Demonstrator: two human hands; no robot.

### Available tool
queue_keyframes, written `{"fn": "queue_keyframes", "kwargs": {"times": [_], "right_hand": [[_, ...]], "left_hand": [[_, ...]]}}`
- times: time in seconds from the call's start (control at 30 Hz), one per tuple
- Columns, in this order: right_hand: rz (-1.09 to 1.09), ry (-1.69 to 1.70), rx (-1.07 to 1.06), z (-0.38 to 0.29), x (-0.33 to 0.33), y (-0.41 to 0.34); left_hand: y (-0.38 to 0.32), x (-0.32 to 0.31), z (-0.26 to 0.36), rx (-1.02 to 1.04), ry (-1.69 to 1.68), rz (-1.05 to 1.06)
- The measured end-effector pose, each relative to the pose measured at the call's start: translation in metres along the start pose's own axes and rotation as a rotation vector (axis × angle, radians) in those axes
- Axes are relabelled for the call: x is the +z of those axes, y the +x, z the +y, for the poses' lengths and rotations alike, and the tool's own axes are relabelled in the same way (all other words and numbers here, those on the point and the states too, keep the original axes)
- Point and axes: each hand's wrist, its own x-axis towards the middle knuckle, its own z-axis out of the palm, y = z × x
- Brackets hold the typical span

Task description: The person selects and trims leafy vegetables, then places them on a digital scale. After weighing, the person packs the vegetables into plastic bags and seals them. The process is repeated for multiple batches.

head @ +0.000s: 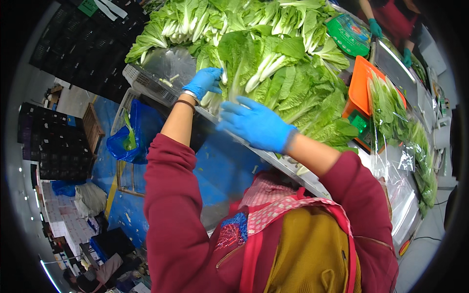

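My left hand (206, 83), in a blue glove, has its fingertips at the white stem of a leafy green; whether it grips the stem is unclear. To its right, my right hand (256, 122), also blue-gloved and slightly blurred, is over the table's metal edge with its fingers extended beside the stem ends. A large leafy green (238, 58) stands out between and beyond the two hands. More leafy greens with white stems (265, 71) lie heaped behind and to the right. Cut stem bits (169, 81) lie on the metal tabletop (165, 60) left of the heap.
An orange scale (361, 88) with a lit display holds bagged greens (388, 106) at the right. Clear plastic bags (395, 190) lie nearer me. A blue bag (137, 146) hangs beside a plastic basket (126, 106) at left. A co-worker's gloved hands (375, 28) are at the far right.
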Motion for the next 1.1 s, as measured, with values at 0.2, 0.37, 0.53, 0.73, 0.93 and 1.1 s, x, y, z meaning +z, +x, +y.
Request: {"fn": "queue_keyframes", "kwargs": {"times": [0.2, 0.37, 0.53, 0.73, 0.93, 1.1], "right_hand": [[-0.307, 0.04, 0.236, 0.051, 0.101, 0.043], [-0.337, -0.083, 0.238, 0.05, 0.109, 0.034], [-0.345, -0.056, 0.224, 0.05, 0.106, 0.038], [-0.267, -0.003, 0.244, 0.05, 0.105, 0.037], [-0.061, 0.153, 0.304, 0.037, 0.084, 0.049], [0.547, 0.501, -0.06, -0.031, -0.039, 0.102]], "left_hand": [[-0.027, -0.012, -0.014, 0.162, -0.045, 0.163], [-0.059, -0.018, -0.079, 0.222, 0.657, 0.409], [-0.062, 0.014, -0.096, 0.072, 0.71, 0.447], [-0.109, -0.049, -0.118, 0.197, 0.81, 0.464], [-0.243, -0.09, -0.063, -0.087, 0.083, 0.55], [-0.293, -0.079, -0.013, 0.257, 0.462, 0.36]]}}
